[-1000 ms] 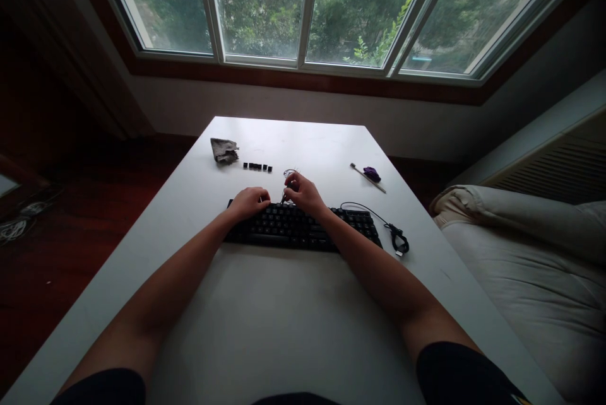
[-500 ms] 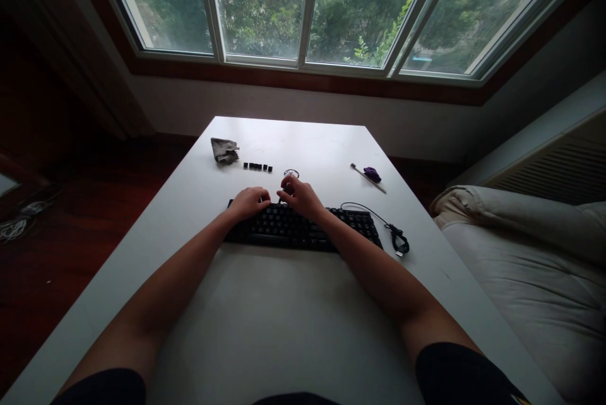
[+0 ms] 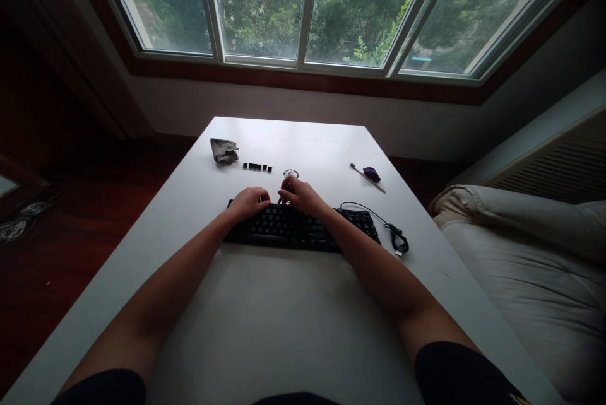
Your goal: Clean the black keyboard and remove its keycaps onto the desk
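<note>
A black keyboard (image 3: 293, 232) lies flat across the table in front of me. My left hand (image 3: 250, 203) rests curled on its upper left part, thumb near the back edge, holding it. My right hand (image 3: 299, 195) pinches a thin dark tool (image 3: 280, 199) whose lower end points down at the keyboard's top row of keys. A ring (image 3: 291, 173) shows above the right fingers, apparently part of that tool; its exact kind is too small to tell. Several black keycaps (image 3: 257, 167) stand in a row beyond my left hand.
On the white table (image 3: 293, 310), a crumpled grey cloth (image 3: 224, 151) lies back left. A toothbrush (image 3: 368, 178) and a small purple bundle (image 3: 372, 174) lie back right. The keyboard's coiled USB cable (image 3: 398, 240) sits to the right, near a pale padded seat (image 3: 521, 266).
The tool in my right hand tilts slightly differently, with a small shift of the fingers. My left hand stays on the keyboard.
</note>
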Tool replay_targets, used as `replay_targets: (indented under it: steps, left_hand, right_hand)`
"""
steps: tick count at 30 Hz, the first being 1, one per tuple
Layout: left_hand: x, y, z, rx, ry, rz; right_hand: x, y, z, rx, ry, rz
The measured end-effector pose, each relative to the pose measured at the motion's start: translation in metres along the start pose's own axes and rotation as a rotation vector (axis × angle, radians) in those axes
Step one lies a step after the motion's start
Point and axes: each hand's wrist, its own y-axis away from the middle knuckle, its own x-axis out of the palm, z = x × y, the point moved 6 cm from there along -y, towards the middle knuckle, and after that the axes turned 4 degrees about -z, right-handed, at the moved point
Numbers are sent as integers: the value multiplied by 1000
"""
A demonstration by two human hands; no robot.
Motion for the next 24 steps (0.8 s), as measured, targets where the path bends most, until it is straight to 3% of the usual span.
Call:
replay_targets:
  steps: [4,11,19,24]
  left_hand:
    - [0,0,0,-4,0,2]
    - [0,1,0,-6,0,6]
    - [-1,0,-1,-11,-1,9]
    - [-1,1,0,-22,1,13]
  right_hand:
    - [0,-1,-3,44,-29,29]
    - [-3,4,14,-37,38,81]
    - [-1,5,14,-1,126,65]
    - [0,6,15,-56,197,-4]
